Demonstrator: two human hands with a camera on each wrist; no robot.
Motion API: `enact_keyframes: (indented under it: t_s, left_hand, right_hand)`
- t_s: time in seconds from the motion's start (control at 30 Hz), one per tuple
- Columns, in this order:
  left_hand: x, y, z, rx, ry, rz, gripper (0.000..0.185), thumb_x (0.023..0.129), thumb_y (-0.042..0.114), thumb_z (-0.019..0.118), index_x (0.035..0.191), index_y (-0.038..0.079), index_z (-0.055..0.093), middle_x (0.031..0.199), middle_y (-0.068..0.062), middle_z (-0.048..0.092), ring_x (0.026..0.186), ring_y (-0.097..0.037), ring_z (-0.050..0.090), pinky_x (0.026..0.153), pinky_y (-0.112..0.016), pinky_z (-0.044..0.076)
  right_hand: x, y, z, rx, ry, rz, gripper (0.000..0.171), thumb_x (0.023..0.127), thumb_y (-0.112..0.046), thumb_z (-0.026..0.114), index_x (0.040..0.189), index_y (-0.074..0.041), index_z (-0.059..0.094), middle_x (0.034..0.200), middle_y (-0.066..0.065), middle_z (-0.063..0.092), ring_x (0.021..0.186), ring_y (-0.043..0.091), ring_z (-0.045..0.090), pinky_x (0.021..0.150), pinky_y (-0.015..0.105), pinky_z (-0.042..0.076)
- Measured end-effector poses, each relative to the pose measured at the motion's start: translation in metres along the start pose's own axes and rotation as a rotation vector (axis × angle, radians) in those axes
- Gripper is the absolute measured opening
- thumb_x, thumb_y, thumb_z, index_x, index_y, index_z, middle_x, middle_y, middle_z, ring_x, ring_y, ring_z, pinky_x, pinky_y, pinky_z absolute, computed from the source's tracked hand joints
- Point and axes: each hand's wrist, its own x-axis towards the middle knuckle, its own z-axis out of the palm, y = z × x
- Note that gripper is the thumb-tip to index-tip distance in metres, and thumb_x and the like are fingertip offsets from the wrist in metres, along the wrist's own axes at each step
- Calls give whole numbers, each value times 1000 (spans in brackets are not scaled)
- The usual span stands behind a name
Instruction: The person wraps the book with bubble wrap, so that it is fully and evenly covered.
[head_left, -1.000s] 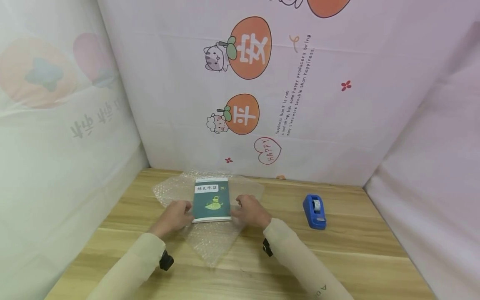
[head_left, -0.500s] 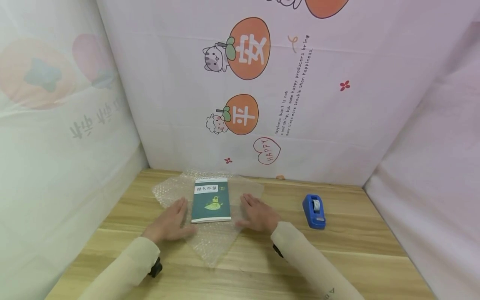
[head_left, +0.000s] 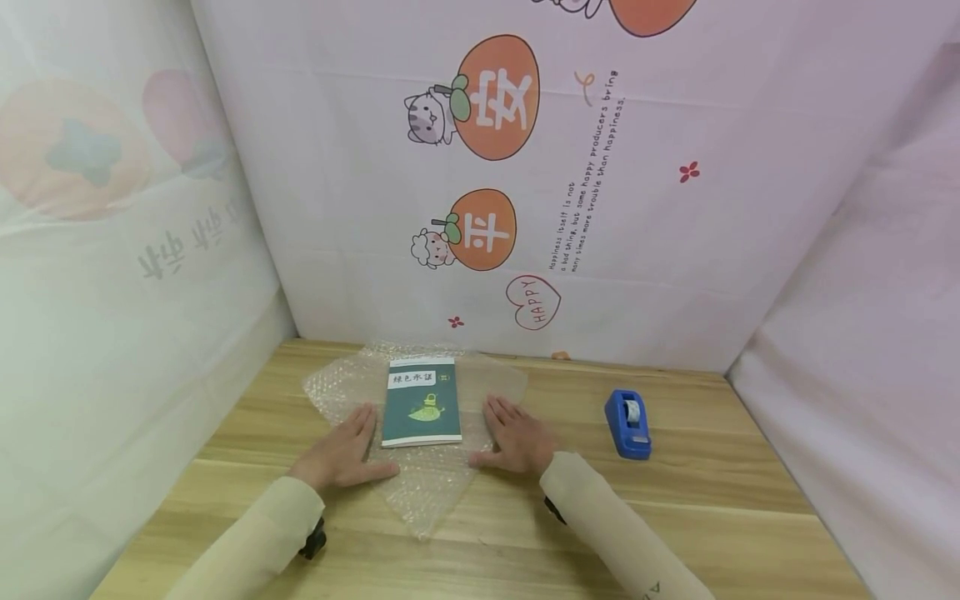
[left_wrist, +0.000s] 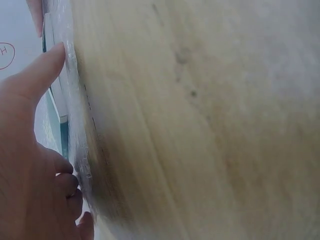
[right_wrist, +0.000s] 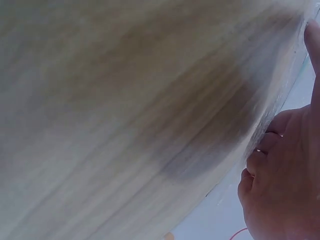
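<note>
Bubble wrap (head_left: 420, 492) lies spread on the wooden table (head_left: 712, 517) under both flat palms. Left hand (head_left: 341, 454) and right hand (head_left: 517, 437) press it with fingers straight, apart. Between them rests a green booklet (head_left: 422, 402) with a white Chinese title label. Right of the right hand sits a blue tape dispenser (head_left: 628, 423).

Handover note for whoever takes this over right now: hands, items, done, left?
Left hand: flat, fingers straight, pressing the bubble wrap left of the booklet.
Right hand: flat on the wrap, right of the booklet.
Booklet lies face up in the middle of the wrap, uncovered.
Tape dispenser stands untouched to the right on the table.
Done: booklet placed on wrap. Left, probably: fold wrap over, tape.
</note>
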Motion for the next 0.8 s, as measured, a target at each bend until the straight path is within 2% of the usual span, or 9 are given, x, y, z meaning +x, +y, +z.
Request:
enact_keyframes:
  t_s: [0.23,0.8]
  left_hand:
    - [1,0,-1,25,-42,-28,115,95,69,63,161,-15,21,172,-35,15,161,-51,17,132,-63,22]
    - [7,9,3,20,-55,14,119,92,73,62,160,-17,22,170,-37,15,160,-53,17,131,-64,22]
  right_hand:
    - [1,2,7,-18,-15,19,109,98,-78,48,166,2,23,176,20,22,164,34,23,134,46,27]
    - [-17,9,11,15,-20,32,107,97,-75,53,165,4,26,175,22,24,164,35,23,134,47,26]
